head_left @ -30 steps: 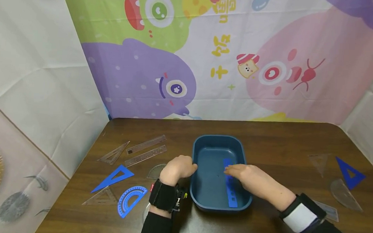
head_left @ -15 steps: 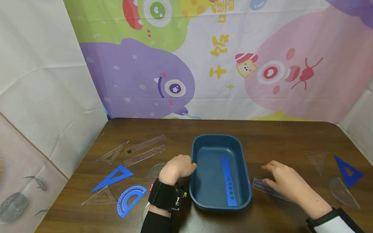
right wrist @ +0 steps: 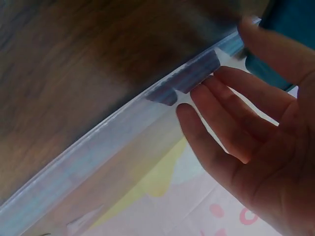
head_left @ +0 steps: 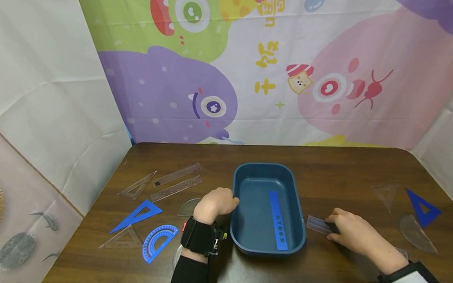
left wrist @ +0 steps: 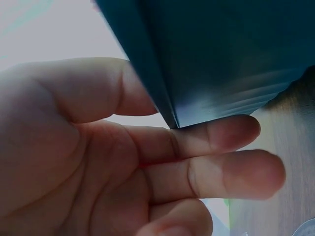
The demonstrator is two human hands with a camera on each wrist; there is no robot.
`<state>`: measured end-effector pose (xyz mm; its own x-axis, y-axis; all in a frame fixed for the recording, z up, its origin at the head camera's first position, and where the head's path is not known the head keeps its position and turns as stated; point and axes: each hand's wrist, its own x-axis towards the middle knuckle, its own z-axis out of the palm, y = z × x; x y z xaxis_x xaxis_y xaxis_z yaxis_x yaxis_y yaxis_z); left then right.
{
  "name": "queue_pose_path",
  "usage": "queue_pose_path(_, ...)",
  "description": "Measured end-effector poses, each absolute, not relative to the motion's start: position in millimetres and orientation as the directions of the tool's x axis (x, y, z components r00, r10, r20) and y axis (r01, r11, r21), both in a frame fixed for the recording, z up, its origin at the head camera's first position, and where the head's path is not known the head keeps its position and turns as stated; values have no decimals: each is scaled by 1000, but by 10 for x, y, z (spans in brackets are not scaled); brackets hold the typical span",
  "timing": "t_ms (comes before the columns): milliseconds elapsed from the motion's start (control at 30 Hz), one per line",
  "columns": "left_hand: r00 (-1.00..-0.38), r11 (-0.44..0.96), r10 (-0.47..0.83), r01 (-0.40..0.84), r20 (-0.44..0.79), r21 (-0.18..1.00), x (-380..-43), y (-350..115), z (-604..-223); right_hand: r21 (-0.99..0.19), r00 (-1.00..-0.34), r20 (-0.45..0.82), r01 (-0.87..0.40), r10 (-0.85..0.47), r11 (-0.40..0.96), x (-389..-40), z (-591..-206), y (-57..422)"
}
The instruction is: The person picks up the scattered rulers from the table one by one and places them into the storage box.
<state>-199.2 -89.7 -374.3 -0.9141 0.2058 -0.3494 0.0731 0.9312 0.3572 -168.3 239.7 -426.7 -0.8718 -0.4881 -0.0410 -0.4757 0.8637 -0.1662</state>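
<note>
Right hand (head_left: pixel 351 233) pinches clear plastic ruler (head_left: pixel 317 225) edgewise; left of that grip, left hand (head_left: pixel 215 204) pinches rectangular teal plastic box (head_left: pixel 250 225), probably steadying.

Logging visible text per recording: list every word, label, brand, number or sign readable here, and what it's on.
Nothing can be quoted reliably.
Backdrop: yellow characters, apparently turned sideways; not surely readable.
Blue ruler in the bin: cut-out shapes, too small to identify.
Blue protractor: scale markings, too small.
Red tag on left wrist strap: too small.
Clear ruler at the right hand: markings too blurred.
</note>
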Motion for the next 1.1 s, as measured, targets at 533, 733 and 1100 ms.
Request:
queue_pose_path(533, -912, 931, 213, 80, -351, 356, -1992, -889, -3720, -155, -895, 114, -446, -432, 882, -1666, -4163, 2373)
queue_pose_path(733, -910, 931, 211, 77, -356, 358, -1989, -892, -3717, -45, -784, 401, -533, -474, 845, -1686, -3979, 2307)
queue_pose_path(1100, -908, 928, 210, 69, -362, 366, -1993, -898, -3725, 159, -426, 606, -762, -672, 627, -1732, -3704, 1834)
